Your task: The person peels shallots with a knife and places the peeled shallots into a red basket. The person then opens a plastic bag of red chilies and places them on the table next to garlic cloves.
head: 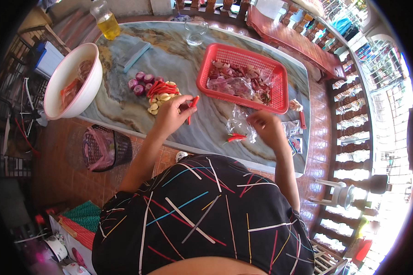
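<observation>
My left hand (pixel 170 113) pinches a red chili pepper (pixel 194 101) between thumb and fingers, just right of a pile of peeled garlic cloves (pixel 154 107). Stemless red chilies (pixel 161 89) lie on top of the garlic, with peeled shallots (pixel 139 90) beside them. My right hand (pixel 270 130) hovers near the front of a red plastic basket (pixel 202 79), its fingers curled and blurred; whether they hold anything is unclear. Below and left of it, a few red chilies with green stems (pixel 236 138) lie by a clear plastic bag (pixel 236 119) on the marble-patterned table (pixel 192 74).
Shallot and garlic peelings (pixel 249 80) fill the basket. A red-handled knife (pixel 302 119) and small packets (pixel 296 145) lie at the right. Further off stand a drinking glass (pixel 194 37), an oil bottle (pixel 108 25), a white basin (pixel 94 77) and a grey-blue slab (pixel 136 55).
</observation>
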`<move>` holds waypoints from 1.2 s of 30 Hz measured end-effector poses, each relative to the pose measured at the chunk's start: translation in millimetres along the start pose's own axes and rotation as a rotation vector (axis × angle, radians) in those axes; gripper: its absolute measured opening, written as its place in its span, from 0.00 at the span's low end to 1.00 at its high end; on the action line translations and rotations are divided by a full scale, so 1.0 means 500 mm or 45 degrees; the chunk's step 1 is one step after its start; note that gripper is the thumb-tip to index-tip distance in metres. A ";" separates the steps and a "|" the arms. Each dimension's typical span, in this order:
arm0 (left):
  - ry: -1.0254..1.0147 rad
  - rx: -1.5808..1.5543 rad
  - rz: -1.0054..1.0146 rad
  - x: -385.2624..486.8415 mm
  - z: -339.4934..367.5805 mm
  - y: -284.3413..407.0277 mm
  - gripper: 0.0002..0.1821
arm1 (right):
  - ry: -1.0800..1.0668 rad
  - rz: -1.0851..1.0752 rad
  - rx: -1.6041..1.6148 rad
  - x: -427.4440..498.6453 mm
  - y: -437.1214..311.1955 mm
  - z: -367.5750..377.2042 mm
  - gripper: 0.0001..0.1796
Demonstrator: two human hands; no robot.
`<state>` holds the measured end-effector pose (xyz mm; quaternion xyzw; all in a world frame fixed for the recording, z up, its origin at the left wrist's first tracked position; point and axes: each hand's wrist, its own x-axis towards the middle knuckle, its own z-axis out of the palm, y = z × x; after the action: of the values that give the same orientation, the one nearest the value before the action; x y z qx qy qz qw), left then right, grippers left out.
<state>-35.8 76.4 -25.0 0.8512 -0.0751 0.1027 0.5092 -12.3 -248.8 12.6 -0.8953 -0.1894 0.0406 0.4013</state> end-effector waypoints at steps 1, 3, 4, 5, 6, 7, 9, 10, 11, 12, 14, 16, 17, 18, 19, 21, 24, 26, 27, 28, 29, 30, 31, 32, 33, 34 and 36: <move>0.024 0.022 0.031 -0.005 -0.005 -0.013 0.17 | -0.166 -0.057 -0.060 -0.008 -0.018 0.014 0.08; 0.002 0.093 0.023 -0.012 -0.009 -0.029 0.17 | -0.192 -0.191 -0.213 -0.017 -0.009 0.065 0.08; -0.032 0.095 -0.039 -0.016 -0.013 -0.019 0.17 | -0.174 -0.215 -0.272 -0.019 0.002 0.086 0.08; -0.068 0.097 -0.100 -0.018 -0.016 -0.014 0.17 | -0.154 -0.237 -0.331 -0.021 0.013 0.105 0.07; -0.036 0.160 -0.084 -0.021 -0.017 -0.019 0.17 | -0.138 -0.267 -0.387 -0.020 0.013 0.115 0.07; -0.007 0.223 -0.067 -0.025 -0.017 -0.029 0.17 | -0.157 -0.274 -0.419 -0.020 0.013 0.120 0.06; 0.032 0.376 -0.054 -0.029 -0.020 -0.043 0.17 | -0.196 -0.283 -0.483 -0.021 0.010 0.127 0.06; 0.041 0.466 -0.058 -0.030 -0.022 -0.049 0.16 | -0.179 -0.312 -0.474 -0.021 0.013 0.129 0.05; 0.049 0.556 -0.062 -0.030 -0.024 -0.053 0.16 | -0.161 -0.339 -0.464 -0.021 0.018 0.130 0.05; 0.058 0.601 -0.039 -0.030 -0.025 -0.058 0.16 | -0.145 -0.369 -0.456 -0.020 0.022 0.129 0.04; 0.075 0.692 0.008 -0.030 -0.027 -0.067 0.15 | -0.045 -0.418 -0.366 -0.017 0.027 0.117 0.04; 0.126 0.696 0.063 -0.030 -0.026 -0.072 0.14 | 0.032 -0.326 -0.199 -0.017 0.010 0.105 0.05; 0.151 0.699 0.090 -0.031 -0.026 -0.074 0.14 | 0.056 -0.209 -0.079 -0.020 -0.002 0.095 0.05; 0.183 0.647 0.109 -0.029 -0.025 -0.061 0.14 | 0.085 -0.087 0.037 -0.023 -0.014 0.085 0.06; 0.215 0.595 0.129 -0.029 -0.022 -0.046 0.14 | 0.149 -0.053 0.073 -0.022 -0.017 0.076 0.06; 0.169 0.460 0.148 -0.030 -0.007 -0.004 0.14 | 0.275 0.016 0.143 -0.021 -0.020 0.058 0.07; 0.075 0.154 0.278 -0.035 0.058 0.070 0.13 | 0.387 0.020 0.217 -0.016 -0.050 0.047 0.07; 0.135 0.034 0.465 -0.026 0.112 0.111 0.12 | 0.422 -0.069 0.172 -0.023 -0.072 0.047 0.05; 0.165 0.068 0.507 -0.021 0.133 0.131 0.11 | 0.428 -0.102 0.161 -0.024 -0.083 0.049 0.05; 0.195 0.102 0.549 -0.019 0.142 0.140 0.11 | 0.435 -0.135 0.149 -0.026 -0.095 0.049 0.04; 0.078 0.109 0.506 -0.019 0.141 0.139 0.10 | 0.443 -0.168 0.137 -0.025 -0.105 0.051 0.04; -0.051 0.105 0.467 -0.017 0.142 0.140 0.09 | 0.475 -0.185 0.143 -0.027 -0.111 0.050 0.05; -0.179 0.101 0.429 -0.014 0.142 0.140 0.09 | 0.460 -0.167 0.164 -0.027 -0.109 0.046 0.04; -0.159 0.096 0.482 -0.012 0.143 0.140 0.08 | 0.445 -0.149 0.185 -0.028 -0.105 0.042 0.04; -0.144 0.094 0.536 -0.009 0.141 0.139 0.08 | 0.435 -0.129 0.209 -0.028 -0.099 0.038 0.03; -0.128 0.090 0.591 -0.006 0.138 0.137 0.07 | 0.386 -0.065 0.286 -0.029 -0.091 0.036 0.03; -0.081 0.102 0.571 0.004 0.135 0.126 0.07 | 0.292 0.063 0.438 -0.030 -0.070 0.036 0.04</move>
<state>-42.0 -12.6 -2.0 0.8355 -0.2741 0.1894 0.4369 -40.8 -220.3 25.0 -0.8166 -0.1108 -0.0200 0.5661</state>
